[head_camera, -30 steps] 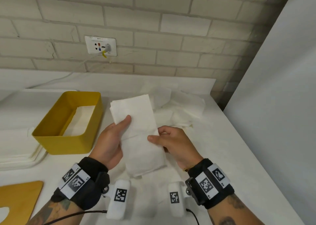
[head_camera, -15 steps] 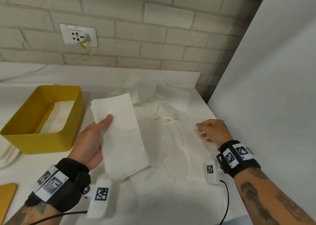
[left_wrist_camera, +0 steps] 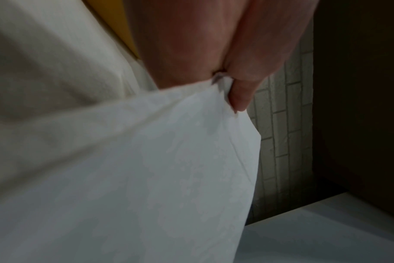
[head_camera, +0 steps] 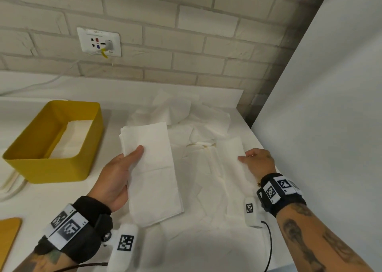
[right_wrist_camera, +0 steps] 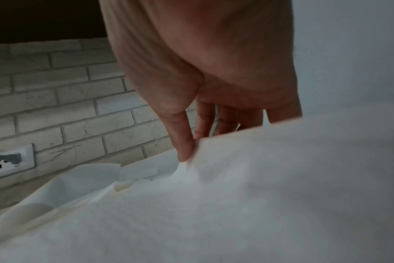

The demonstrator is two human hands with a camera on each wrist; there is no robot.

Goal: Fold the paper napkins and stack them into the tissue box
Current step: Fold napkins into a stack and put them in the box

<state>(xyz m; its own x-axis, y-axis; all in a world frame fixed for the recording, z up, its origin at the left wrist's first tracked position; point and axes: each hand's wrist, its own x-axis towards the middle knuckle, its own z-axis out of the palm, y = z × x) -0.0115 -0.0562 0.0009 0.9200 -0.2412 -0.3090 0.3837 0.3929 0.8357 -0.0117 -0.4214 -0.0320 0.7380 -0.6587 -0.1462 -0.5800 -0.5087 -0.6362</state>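
Observation:
My left hand [head_camera: 122, 168] holds a stack of folded white napkins [head_camera: 152, 168] above the counter, thumb [head_camera: 134, 152] on top and fingers underneath. In the left wrist view the thumb [left_wrist_camera: 243, 96] pinches the same folded napkins [left_wrist_camera: 146, 169]. My right hand [head_camera: 255, 161] pinches the edge of another napkin [head_camera: 232, 160] lying at the right of the counter; in the right wrist view its thumb [right_wrist_camera: 184, 140] and fingers grip that napkin [right_wrist_camera: 247, 186]. The yellow tissue box [head_camera: 49, 164] stands open at the left, with white napkins [head_camera: 70, 137] inside.
A loose pile of unfolded napkins [head_camera: 186, 114] lies at the back of the counter near the brick wall. A white panel [head_camera: 330, 127] rises along the counter's right edge. White trays [head_camera: 10, 186] sit at far left, a yellow lid [head_camera: 8, 232] at the lower left.
My right hand let go of the folded stack, swung right and took hold of a napkin by the counter's right edge. My left hand keeps the stack, a little right of the box.

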